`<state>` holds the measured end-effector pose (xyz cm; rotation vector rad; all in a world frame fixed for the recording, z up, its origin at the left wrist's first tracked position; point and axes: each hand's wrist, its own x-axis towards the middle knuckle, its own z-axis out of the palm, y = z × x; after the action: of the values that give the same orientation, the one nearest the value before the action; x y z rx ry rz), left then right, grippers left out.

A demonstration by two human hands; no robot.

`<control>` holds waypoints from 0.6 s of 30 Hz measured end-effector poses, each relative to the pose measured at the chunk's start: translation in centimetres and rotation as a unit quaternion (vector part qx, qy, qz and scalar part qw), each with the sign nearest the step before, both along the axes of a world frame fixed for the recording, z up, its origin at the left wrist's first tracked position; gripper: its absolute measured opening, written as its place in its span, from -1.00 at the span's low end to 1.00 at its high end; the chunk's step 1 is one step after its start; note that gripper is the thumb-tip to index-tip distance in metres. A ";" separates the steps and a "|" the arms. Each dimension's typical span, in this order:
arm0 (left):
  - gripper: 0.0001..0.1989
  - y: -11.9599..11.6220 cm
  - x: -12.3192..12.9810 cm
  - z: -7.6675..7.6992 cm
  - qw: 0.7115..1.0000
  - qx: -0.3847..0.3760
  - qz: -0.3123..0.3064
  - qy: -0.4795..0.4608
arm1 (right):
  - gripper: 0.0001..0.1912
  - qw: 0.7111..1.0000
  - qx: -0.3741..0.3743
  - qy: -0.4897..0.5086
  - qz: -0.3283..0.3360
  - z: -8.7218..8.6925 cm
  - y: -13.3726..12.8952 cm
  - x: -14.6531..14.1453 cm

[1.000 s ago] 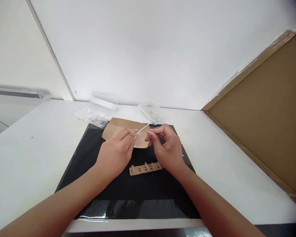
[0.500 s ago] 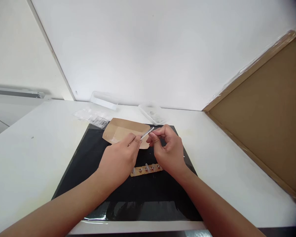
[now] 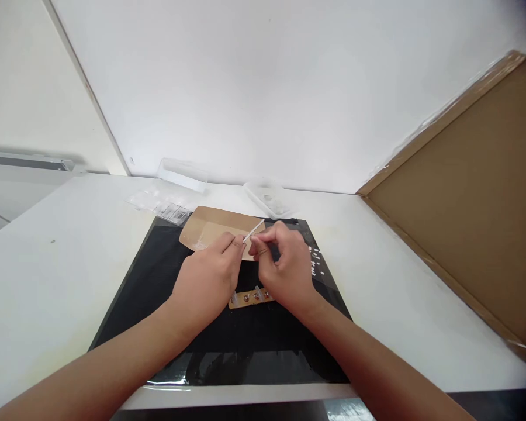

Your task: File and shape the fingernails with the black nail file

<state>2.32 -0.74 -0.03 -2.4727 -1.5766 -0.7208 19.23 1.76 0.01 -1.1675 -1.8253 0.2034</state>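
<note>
My left hand is closed, thumb and finger pinching a thin white stick that slants up and to the right. Close to that stick, my right hand is closed in a pinch; what its fingertips hold, if anything, is too small to make out. Behind both hands lies a brown paper tray with white specks in it. Below them a tan strip carries a row of shiny coppery round pieces and small clear upright bits. My right hand covers the strip's right end.
A black mat covers the middle of the white table. Several tiny white pieces lie on its right side. Clear plastic boxes and a clear dish stand at the back wall. A cardboard panel borders the right.
My right hand has shifted left and down a little, uncovering white pieces on the mat. The white stick's angle has turned slightly. My left hand keeps its pinch.
</note>
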 end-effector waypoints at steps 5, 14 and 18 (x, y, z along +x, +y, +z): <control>-0.78 0.0 0.0 -0.1 1.000 -0.009 0.002 0.005 | -0.81 1.000 -0.011 0.020 -0.013 0.1 0.0 0.0; -0.76 -0.1 0.0 0.0 0.999 -0.008 0.016 0.029 | -0.81 1.000 -0.006 -0.022 -0.016 0.4 0.0 -0.1; -0.75 -0.3 0.0 0.1 0.998 0.016 0.023 0.053 | -0.82 0.999 -0.009 -0.017 -0.027 0.5 -0.1 -0.1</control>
<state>2.32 -1.05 0.07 -2.4010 -1.5668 -0.5913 19.17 1.66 0.55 -1.2393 -1.8222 0.1703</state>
